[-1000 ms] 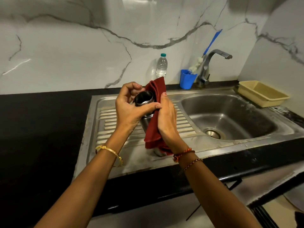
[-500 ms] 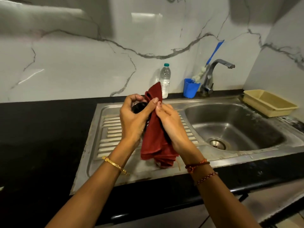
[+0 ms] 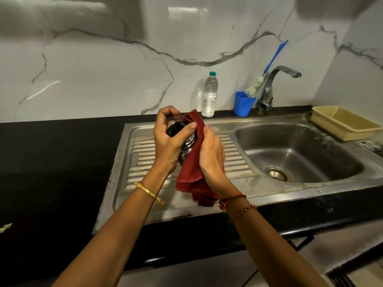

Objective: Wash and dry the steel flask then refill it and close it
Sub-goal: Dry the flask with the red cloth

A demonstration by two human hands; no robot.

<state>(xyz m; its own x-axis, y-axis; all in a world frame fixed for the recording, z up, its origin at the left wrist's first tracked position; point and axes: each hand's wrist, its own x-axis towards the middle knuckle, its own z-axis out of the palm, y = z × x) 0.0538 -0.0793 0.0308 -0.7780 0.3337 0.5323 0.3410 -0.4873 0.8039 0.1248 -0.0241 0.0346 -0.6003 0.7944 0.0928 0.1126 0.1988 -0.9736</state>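
- Steel flask point(image 3: 187, 142) tilts, open mouth up-left toward the person, above the draining board point(image 3: 234, 160).
- Left hand point(image 3: 169, 139) grips its neck; right hand point(image 3: 211, 158) clasps the red cloth point(image 3: 191, 172) round its body.

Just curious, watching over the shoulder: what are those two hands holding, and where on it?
The left hand grips the steel flask around its open neck; the right hand holds a red cloth wrapped against the flask's body.
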